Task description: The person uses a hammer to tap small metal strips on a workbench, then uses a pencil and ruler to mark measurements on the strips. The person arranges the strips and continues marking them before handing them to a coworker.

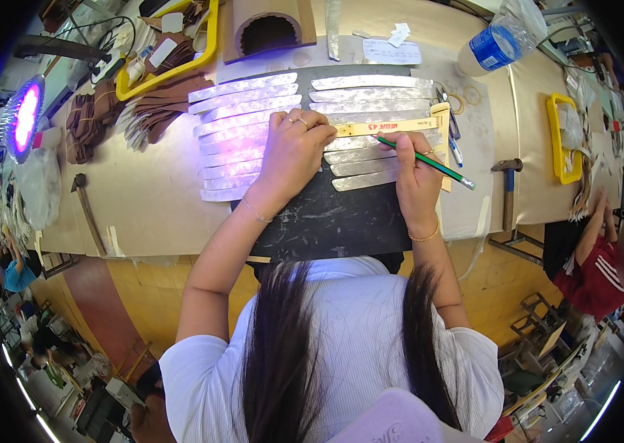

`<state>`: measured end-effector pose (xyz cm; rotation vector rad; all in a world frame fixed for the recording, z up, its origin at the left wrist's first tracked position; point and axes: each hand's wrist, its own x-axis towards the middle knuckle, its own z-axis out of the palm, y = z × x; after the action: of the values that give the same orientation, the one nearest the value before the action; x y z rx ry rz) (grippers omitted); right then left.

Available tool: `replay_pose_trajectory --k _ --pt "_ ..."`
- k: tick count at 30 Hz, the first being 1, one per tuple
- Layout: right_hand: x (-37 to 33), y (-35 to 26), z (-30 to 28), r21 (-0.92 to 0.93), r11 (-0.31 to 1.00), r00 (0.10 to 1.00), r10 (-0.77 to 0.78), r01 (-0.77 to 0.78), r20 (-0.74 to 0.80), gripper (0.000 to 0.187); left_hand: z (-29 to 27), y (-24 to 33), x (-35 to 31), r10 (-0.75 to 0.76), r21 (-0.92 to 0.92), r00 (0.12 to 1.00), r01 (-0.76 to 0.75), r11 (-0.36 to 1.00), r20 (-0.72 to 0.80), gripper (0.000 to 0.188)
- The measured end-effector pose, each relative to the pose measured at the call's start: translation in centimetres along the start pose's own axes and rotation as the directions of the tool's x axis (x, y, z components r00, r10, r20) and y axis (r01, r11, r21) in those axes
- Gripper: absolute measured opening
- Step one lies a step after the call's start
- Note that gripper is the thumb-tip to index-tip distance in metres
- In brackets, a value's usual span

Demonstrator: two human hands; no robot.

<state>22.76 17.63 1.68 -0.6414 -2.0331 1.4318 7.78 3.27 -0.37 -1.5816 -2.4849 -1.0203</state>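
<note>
My right hand (416, 173) grips a green pencil (437, 164), its tip at a narrow yellow template strip (371, 129) with red marks and small holes near one end. My left hand (293, 151) is closed, thumb and fingers pinching down at the left end of that strip. Beneath and around the template lie silvery, slightly curved strips in two columns, a left column (234, 159) and a right column (367, 96). They rest on a dark mat (326, 221). Part of the left column is hidden by my left hand and forearm.
Yellow trays stand at the back left (210, 44) and far right (554, 140). Brown strips (168, 111), a hammer (87, 210) and a lit lamp (25, 118) are on the left. Another hammer (508, 184), pens (456, 151) and a water bottle (489, 50) lie right. A co-worker (596, 266) is at right.
</note>
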Motion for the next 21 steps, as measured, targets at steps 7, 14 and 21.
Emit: replay_pose_trajectory --k 7,14,21 --pt "-0.3 0.1 0.3 -0.049 0.999 1.0 0.003 -0.002 0.016 0.028 -0.1 0.1 0.0 0.008 0.018 1.0 -0.008 1.0 -0.01 0.009" --pt "-0.2 0.1 0.3 -0.084 0.997 0.999 0.001 0.001 0.032 0.029 0.0 -0.1 -0.1 0.019 0.03 1.0 -0.019 0.999 -0.011 0.009" --pt "0.5 -0.3 1.1 -0.12 0.993 0.996 0.016 -0.006 0.085 0.024 0.1 -0.1 0.0 0.044 0.053 0.999 -0.043 0.998 -0.017 0.009"
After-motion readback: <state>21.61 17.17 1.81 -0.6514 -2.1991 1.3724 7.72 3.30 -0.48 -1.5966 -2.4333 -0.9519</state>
